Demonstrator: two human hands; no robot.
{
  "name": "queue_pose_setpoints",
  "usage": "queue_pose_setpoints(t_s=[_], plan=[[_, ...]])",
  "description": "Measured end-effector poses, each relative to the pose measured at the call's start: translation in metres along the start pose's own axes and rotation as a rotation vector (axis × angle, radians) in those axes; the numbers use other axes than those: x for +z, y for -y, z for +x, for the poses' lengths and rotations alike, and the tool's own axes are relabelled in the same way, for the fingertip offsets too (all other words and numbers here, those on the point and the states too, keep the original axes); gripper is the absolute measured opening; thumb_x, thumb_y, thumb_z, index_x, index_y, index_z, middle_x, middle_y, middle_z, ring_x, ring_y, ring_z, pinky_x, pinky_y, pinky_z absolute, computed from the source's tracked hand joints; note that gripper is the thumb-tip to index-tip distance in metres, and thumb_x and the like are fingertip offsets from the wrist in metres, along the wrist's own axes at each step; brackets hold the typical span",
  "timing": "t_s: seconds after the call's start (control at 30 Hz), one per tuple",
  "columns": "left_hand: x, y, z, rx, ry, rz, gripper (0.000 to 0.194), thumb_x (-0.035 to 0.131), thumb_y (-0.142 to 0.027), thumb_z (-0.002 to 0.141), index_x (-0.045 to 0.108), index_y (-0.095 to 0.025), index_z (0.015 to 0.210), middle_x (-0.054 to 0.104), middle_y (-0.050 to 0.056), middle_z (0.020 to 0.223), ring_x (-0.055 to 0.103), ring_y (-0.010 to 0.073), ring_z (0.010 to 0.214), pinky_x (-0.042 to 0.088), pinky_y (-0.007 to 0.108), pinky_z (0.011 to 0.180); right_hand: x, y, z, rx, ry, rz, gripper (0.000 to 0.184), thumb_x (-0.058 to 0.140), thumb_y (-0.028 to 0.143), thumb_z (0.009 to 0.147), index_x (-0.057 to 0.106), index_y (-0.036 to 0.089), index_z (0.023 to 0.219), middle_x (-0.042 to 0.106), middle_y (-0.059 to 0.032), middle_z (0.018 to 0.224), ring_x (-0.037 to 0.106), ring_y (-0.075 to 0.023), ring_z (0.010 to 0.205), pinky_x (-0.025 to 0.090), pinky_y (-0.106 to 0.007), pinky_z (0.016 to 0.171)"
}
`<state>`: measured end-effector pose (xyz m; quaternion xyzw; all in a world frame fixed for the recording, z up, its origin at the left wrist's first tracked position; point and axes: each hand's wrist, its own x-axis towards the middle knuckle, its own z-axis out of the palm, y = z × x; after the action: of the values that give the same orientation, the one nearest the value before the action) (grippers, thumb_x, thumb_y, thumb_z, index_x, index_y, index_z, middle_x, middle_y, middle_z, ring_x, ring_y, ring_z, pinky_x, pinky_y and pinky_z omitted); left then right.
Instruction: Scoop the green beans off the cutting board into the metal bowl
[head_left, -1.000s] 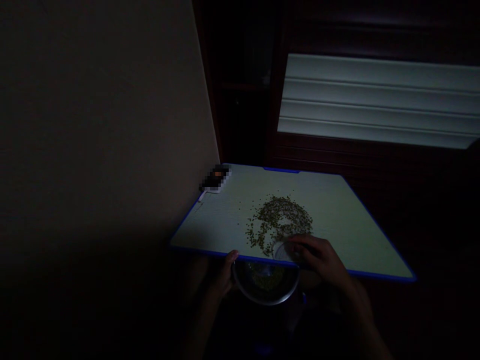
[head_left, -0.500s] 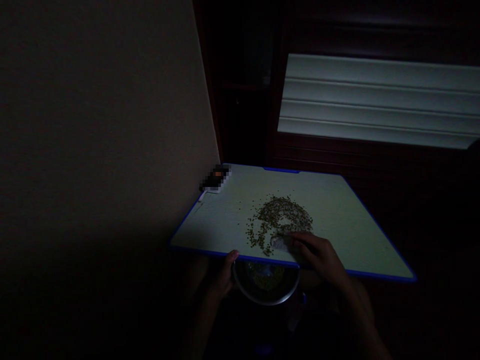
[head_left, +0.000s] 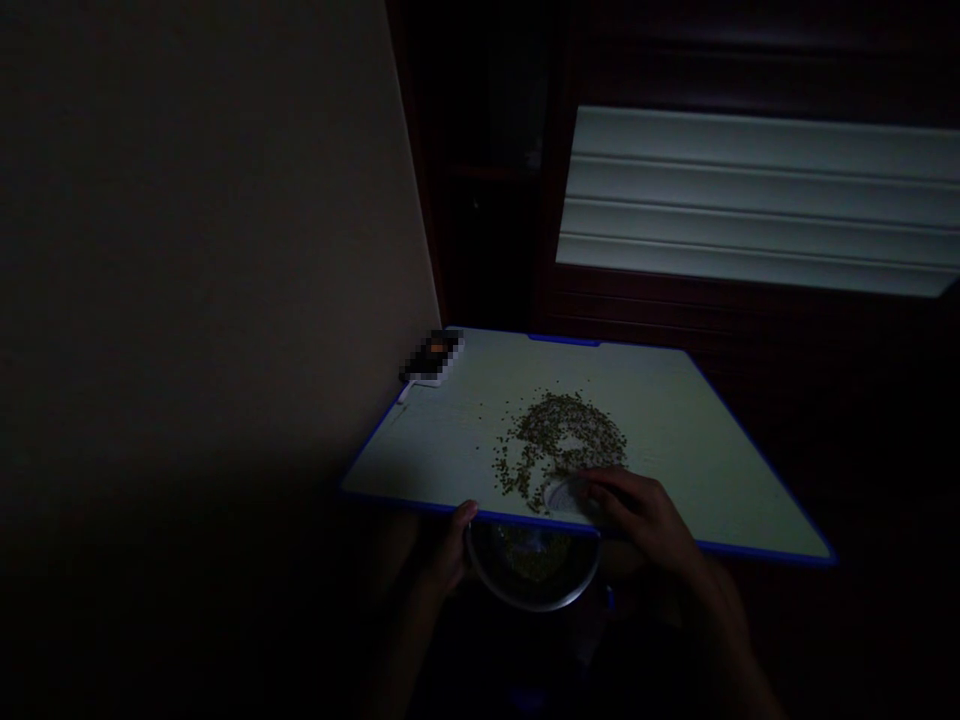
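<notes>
A pile of small greenish-brown grains (head_left: pixel 559 440) is spread on a pale table top with a blue rim (head_left: pixel 675 420). My right hand (head_left: pixel 645 515) rests on the table's near edge, fingers curled round a small white round lid-like thing (head_left: pixel 562 493) beside the grains. My left hand (head_left: pixel 450 555) grips the rim of a metal bowl (head_left: pixel 534 568) held just below the table's near edge; some grains lie inside it. The room is very dark.
A small blurred dark object on a white base (head_left: pixel 431 362) sits at the table's far left corner. A plain wall (head_left: pixel 210 250) stands to the left. Pale horizontal slats (head_left: pixel 757 200) show behind the table on dark wood.
My right hand with the small white thing slid a little away into the grains, then back toward the near edge. The bowl and left hand stayed put.
</notes>
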<state>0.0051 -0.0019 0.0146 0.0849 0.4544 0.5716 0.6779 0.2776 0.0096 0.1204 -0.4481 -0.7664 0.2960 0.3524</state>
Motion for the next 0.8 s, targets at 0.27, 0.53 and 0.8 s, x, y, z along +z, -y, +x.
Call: queue_pose_setpoints(t_s=[0.27, 0.53, 0.8], plan=[[0.0042, -0.0010, -0.0030, 0.006, -0.001, -0.007, 0.058, 0.061, -0.026, 0.080, 0.048, -0.013, 0.135, 0.068, 0.013, 0.117, 0.062, 0.0281, 0.110, 0.045, 0.042, 0.100, -0.0008, -0.0009, -0.0002, -0.022, 0.015, 0.049, 0.028, 0.051, 0.032, 0.093, 0.068, 0.027, 0.114, 0.071, -0.0052, 0.110, 0.065, -0.0226, 0.100, 0.050, -0.038, 0.087], [0.0008, -0.0001, -0.0022, -0.066, 0.040, 0.015, 0.057, 0.059, -0.032, 0.082, 0.049, -0.007, 0.132, 0.069, 0.016, 0.113, 0.062, 0.0283, 0.110, 0.046, 0.041, 0.098, 0.0006, -0.0050, -0.0005, 0.027, -0.082, 0.034, 0.028, 0.051, 0.030, 0.092, 0.067, 0.027, 0.115, 0.070, -0.0044, 0.113, 0.064, -0.0227, 0.102, 0.050, -0.040, 0.088], [0.0058, -0.0023, -0.0044, -0.057, 0.001, 0.007, 0.054, 0.059, -0.029, 0.082, 0.051, -0.008, 0.131, 0.068, 0.016, 0.115, 0.063, 0.0285, 0.108, 0.046, 0.043, 0.098, 0.0004, -0.0011, -0.0009, -0.023, -0.012, 0.019, 0.029, 0.051, 0.032, 0.092, 0.068, 0.026, 0.115, 0.072, -0.0053, 0.109, 0.065, -0.0228, 0.100, 0.051, -0.038, 0.087]])
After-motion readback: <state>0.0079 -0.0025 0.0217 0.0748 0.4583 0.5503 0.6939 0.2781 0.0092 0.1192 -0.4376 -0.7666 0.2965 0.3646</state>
